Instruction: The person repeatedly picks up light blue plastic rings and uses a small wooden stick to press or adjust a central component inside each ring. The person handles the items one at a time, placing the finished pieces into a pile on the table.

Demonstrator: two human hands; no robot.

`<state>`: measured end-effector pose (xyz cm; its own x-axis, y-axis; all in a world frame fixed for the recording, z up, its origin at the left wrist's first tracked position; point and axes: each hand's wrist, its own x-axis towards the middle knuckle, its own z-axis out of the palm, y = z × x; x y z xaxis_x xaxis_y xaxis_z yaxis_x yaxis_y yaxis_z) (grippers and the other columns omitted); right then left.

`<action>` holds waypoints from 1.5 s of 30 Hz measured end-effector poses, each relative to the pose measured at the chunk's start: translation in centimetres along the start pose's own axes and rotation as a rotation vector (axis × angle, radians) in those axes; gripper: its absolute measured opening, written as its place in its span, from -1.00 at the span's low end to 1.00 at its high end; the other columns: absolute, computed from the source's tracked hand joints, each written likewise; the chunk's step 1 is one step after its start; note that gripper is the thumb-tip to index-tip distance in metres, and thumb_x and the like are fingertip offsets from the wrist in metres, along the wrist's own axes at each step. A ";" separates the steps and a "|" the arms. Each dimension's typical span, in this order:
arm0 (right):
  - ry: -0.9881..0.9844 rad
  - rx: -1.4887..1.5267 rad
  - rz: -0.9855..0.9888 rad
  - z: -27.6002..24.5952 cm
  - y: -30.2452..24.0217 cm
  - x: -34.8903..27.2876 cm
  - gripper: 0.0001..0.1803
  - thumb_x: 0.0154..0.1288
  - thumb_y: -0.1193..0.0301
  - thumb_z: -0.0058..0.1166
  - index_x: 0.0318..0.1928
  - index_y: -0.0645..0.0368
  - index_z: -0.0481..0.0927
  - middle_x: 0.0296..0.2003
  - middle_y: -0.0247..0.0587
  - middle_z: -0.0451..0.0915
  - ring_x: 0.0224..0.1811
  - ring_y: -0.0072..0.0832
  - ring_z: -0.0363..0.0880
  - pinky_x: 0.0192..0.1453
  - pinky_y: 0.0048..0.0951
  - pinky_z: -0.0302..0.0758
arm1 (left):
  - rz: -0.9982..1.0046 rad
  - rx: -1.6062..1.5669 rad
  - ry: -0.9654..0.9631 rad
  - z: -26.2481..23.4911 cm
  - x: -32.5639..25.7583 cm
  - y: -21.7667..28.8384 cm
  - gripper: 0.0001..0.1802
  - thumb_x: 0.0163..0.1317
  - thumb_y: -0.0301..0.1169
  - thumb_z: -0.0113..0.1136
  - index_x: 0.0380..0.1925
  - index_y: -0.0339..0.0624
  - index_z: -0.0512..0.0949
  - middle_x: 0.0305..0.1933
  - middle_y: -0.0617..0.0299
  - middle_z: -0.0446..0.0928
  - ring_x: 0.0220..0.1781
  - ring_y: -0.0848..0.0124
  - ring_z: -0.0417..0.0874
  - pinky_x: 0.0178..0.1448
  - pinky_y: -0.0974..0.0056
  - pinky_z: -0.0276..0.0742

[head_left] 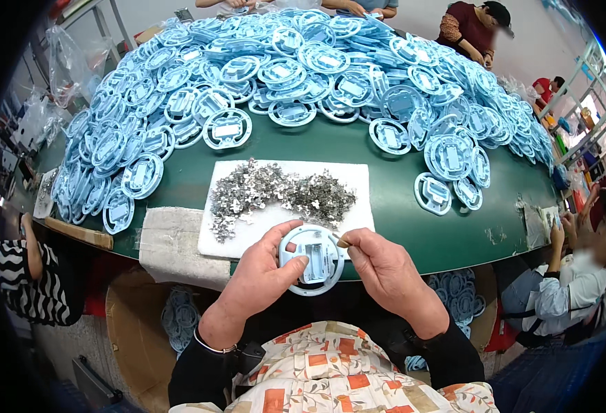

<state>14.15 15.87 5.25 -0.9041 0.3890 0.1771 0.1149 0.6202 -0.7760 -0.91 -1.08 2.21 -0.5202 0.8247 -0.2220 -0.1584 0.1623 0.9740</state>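
My left hand (256,274) grips a light blue round plastic housing (332,279) by its left side, the thumb lying over its face. A rectangular battery compartment with metal-looking strips sits in the middle of this ring-shaped part. At the ring's upper right edge, my right hand (391,270) has thumb and forefinger pinched together. Something small and brownish shows at their tips, too small to name. Just beyond both hands, a white foam sheet (360,199) carries heaps of small silvery metal pieces (320,195).
A large pile of matching blue housings (289,72) covers the far part of the green table (317,148). A worn cloth-like pad (172,237) lies left of the foam. Below the edge stands a cardboard box (131,330) containing blue parts. Other people work around the table.
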 end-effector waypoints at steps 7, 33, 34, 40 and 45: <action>-0.138 -0.494 -0.232 1.6 -0.1 1.4 -0.60 0.20 0.46 0.24 0.08 -0.03 0.63 -0.53 -0.30 0.59 -0.50 -0.27 0.66 -0.47 -0.26 0.53 | -0.049 0.034 0.022 -2.2 1.2 -2.1 -0.37 0.30 -0.42 0.24 0.35 -0.39 0.35 -0.10 0.19 0.64 -0.25 0.57 0.64 -0.17 0.41 0.60; -0.374 -0.459 -0.031 1.2 -2.6 5.2 -0.76 0.30 0.43 0.14 -0.03 0.01 0.71 -0.54 -0.09 0.66 -0.45 -0.09 0.70 -0.35 -0.10 0.61 | -0.059 -0.020 -0.023 -2.6 1.0 -1.6 -0.42 0.32 -0.43 0.21 0.31 -0.42 0.36 -0.06 0.08 0.66 -0.09 0.46 0.68 0.00 0.32 0.62; -0.387 -0.467 -0.033 1.2 -2.6 5.2 -0.77 0.29 0.44 0.14 -0.05 0.03 0.71 -0.53 -0.08 0.66 -0.44 -0.07 0.70 -0.34 -0.10 0.61 | -0.048 -0.010 -0.022 -2.5 1.0 -1.7 -0.42 0.32 -0.43 0.21 0.31 -0.41 0.36 -0.07 0.07 0.67 -0.09 0.45 0.68 0.00 0.31 0.62; -0.563 -0.658 -0.072 0.9 -4.7 7.0 -0.81 0.20 0.49 0.17 -0.16 0.09 0.71 -0.53 -0.04 0.66 -0.42 -0.05 0.69 -0.31 -0.09 0.59 | 0.011 0.039 -0.016 -2.4 1.1 -2.6 -0.41 0.32 -0.43 0.22 0.31 -0.41 0.35 -0.12 0.00 0.70 -0.12 0.41 0.71 0.00 0.27 0.63; -0.658 -0.713 -0.152 1.4 -6.1 8.1 -0.83 0.12 0.54 0.14 -0.24 0.12 0.64 -0.53 -0.07 0.66 -0.41 -0.07 0.71 -0.32 -0.11 0.59 | -0.046 0.079 -0.007 -2.3 1.0 -1.5 -0.40 0.32 -0.46 0.23 0.33 -0.40 0.34 -0.12 0.01 0.69 -0.15 0.44 0.70 -0.05 0.29 0.63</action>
<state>5.53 14.26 10.59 -0.9537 -0.0520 -0.2961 0.0045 0.9823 -0.1871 -3.13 -1.78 0.38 -0.5081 0.8191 -0.2661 -0.1150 0.2416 0.9635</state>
